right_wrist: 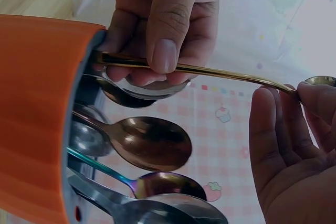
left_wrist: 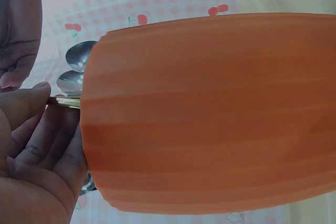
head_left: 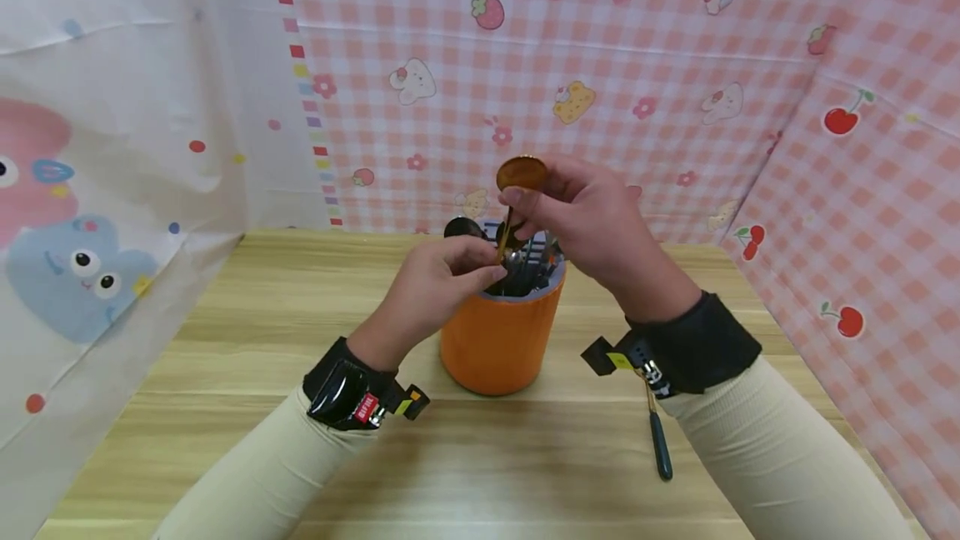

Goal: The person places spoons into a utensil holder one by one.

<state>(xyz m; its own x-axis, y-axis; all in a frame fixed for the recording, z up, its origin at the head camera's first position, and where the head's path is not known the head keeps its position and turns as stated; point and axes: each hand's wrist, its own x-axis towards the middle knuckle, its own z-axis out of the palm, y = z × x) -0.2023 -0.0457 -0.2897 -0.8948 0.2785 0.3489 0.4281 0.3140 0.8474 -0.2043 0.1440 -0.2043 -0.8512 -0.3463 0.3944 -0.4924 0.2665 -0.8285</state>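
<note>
A gold spoon [head_left: 522, 172] stands bowl up over a ribbed orange container [head_left: 498, 348]. My right hand [head_left: 592, 219] pinches it just below the bowl. Lower down, thumb and fingers of my left hand [head_left: 442, 277] pinch the handle close over the rim; in the right wrist view the thumb lies across the gold handle [right_wrist: 226, 73], whose lower end reaches the container's mouth. Packed inside the container are several utensils, among them a copper-coloured spoon [right_wrist: 152, 142], a rainbow-tinted spoon [right_wrist: 170, 184] and silver spoons [left_wrist: 81, 55]. My left fingers sit right beside the rim.
A utensil with a dark green handle [head_left: 660, 444] lies on the wooden table [head_left: 480, 473], partly hidden by my right wrist strap. Patterned cloth walls [head_left: 465, 48] enclose the table at the back, left and right.
</note>
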